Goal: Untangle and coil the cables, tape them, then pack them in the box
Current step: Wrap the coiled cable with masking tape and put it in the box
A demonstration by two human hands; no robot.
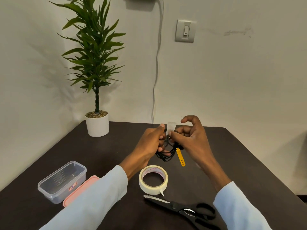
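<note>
- The table (83, 155), across the lower half of the frame, is a dark brown-black.
- The coiled cable (165, 156) at centre is black; a yellow strap (180, 157) hangs from it.
- The strip of tape (171, 127) above the cable is a pale, translucent white.
- The tape roll (153, 180), lower centre, is cream with red print on its inner core.
- The scissors (186, 210), lower right, are black with silver blade edges.
- The box (62, 181), lower left, is clear with a red-and-white label; its lid (78, 191) is salmon pink.
- Both sleeves (93, 201) are pale blue.
- The plant (94, 47), upper left, is dark green in a white pot (97, 124).
- The wall (232, 72) is off-white; the switch (185, 31) is grey.
</note>
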